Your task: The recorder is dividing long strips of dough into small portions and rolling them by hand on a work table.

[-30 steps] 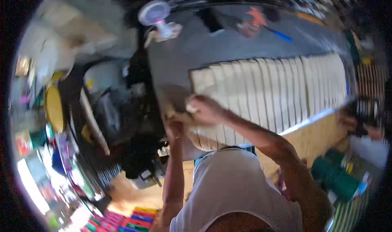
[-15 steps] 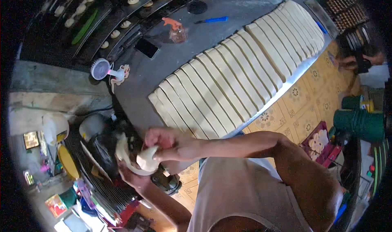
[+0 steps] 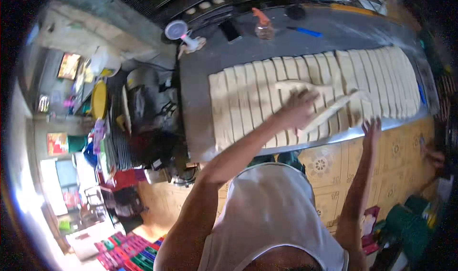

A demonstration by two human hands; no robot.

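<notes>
A wide slab of pale dough [image 3: 238, 96], cut crosswise into many strips, covers the near part of the grey table [image 3: 198, 123]. Over its middle, blurred by motion, my left hand [image 3: 300, 109] has its fingers curled round a loose dough strip [image 3: 334, 109]. That strip lies slantwise across the cut rows and bends at its far end. Another raised pale length shows just beyond the knuckles; whether it is the same piece I cannot tell. At the slab's near edge, further right, my right hand [image 3: 371, 127] touches the dough with its fingers spread.
Along the table's back lie a small white fan [image 3: 177, 30], a black phone [image 3: 230, 31], an orange-topped spray bottle [image 3: 264, 26] and a blue cutter [image 3: 307, 31]. Racks of shaped dough [image 3: 205, 5] stand behind. Dark machinery [image 3: 143, 104] is left of the table; green bins [image 3: 405, 223] stand right.
Both hands have moved right, from beside the machinery onto the dough slab. The folded dough piece between them no longer shows there; a long strip is now at my left hand. The view has turned.
</notes>
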